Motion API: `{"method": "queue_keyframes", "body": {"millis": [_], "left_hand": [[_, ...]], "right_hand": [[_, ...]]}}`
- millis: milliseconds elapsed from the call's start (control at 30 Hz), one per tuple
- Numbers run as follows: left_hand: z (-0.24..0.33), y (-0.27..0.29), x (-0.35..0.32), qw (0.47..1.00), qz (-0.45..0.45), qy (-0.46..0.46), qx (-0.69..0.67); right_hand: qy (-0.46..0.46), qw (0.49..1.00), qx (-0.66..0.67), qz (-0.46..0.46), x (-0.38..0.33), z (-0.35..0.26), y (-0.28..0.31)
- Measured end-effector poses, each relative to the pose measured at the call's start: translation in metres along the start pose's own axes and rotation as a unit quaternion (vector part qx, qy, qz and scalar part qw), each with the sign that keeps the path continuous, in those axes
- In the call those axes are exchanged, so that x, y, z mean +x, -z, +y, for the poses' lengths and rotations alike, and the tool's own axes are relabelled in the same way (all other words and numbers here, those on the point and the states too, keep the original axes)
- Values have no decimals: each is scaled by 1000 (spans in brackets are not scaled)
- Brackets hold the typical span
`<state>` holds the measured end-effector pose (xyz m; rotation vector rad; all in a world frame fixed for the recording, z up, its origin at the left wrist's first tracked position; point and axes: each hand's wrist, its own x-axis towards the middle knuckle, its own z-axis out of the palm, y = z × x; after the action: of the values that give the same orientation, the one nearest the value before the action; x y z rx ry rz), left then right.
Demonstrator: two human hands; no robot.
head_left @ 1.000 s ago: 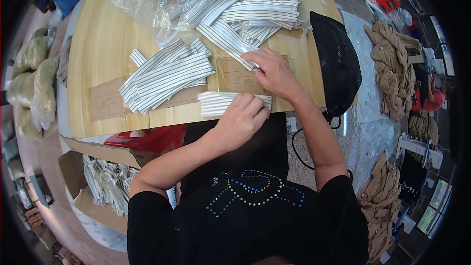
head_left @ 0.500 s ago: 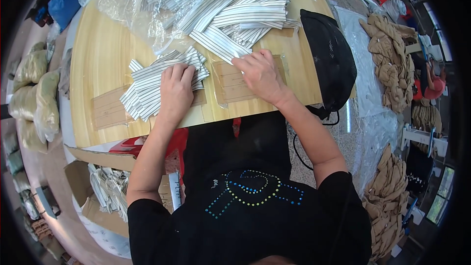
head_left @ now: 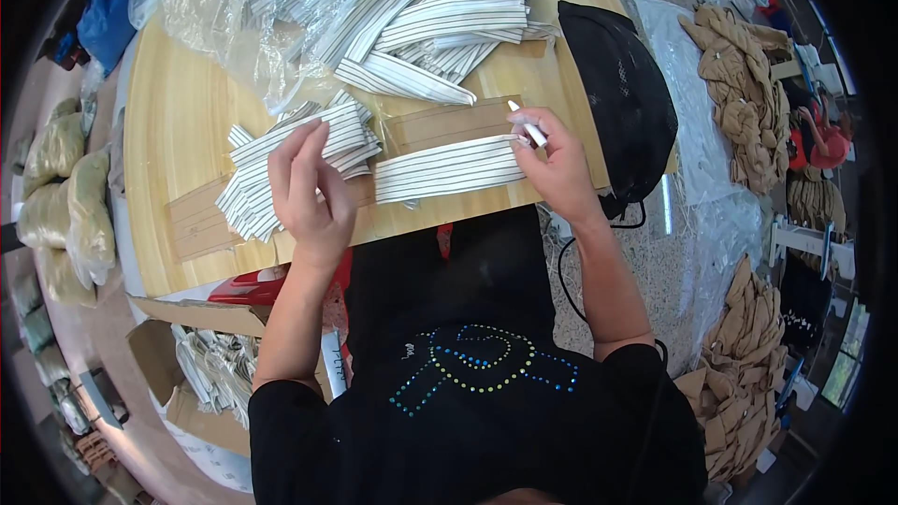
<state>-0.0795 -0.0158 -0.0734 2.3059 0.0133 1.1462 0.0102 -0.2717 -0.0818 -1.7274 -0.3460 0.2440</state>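
Observation:
A striped fabric strip (head_left: pixel 449 170), white with dark lines, stretches sideways along the table's near edge. Its right end meets the fingers of my right hand (head_left: pixel 561 164), which are closed on it and on a slim white pen (head_left: pixel 531 127). My left hand (head_left: pixel 313 196) is raised with fingers apart and holds nothing. Beneath and beside it lies a small stack of striped strips (head_left: pixel 248 187), partly hidden by the hand. Just beyond the stretched strip, a brown cardboard template (head_left: pixel 440 126) is taped to the table. Another cardboard template (head_left: pixel 196 224) shows under the stack's left side.
A large heap of striped strips (head_left: pixel 449 19) and clear plastic wrap (head_left: pixel 234 19) covers the far part of the wooden table (head_left: pixel 154 122). A black mesh-like bag (head_left: pixel 617 103) sits at the right edge. Below left stands a cardboard box (head_left: pixel 154 355) of strips.
My right hand has drawn a strip from the heap toward me and right, and the white pen now shows in it. My left hand has lifted off the small stack and opened.

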Motion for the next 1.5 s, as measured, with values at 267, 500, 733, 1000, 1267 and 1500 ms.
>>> {"method": "queue_keyframes", "body": {"millis": [267,500,733,1000,1267,1500], "left_hand": [[71,-90,-43,959,-251,-108,-80],[70,-102,-47,951,-281,-121,-42],[68,-99,-48,945,-293,-136,-50],[69,-97,-46,947,-292,-123,-47],[66,-96,-48,952,-289,-86,-54],[71,-98,-47,952,-288,-90,-53]], "right_hand": [[137,936,-303,116,-1,42,-6],[122,939,-294,129,-6,45,6],[95,952,-264,125,-10,42,5],[81,949,-271,141,-5,45,4],[89,950,-268,136,-6,43,2],[105,946,-262,157,-7,46,3]]}}
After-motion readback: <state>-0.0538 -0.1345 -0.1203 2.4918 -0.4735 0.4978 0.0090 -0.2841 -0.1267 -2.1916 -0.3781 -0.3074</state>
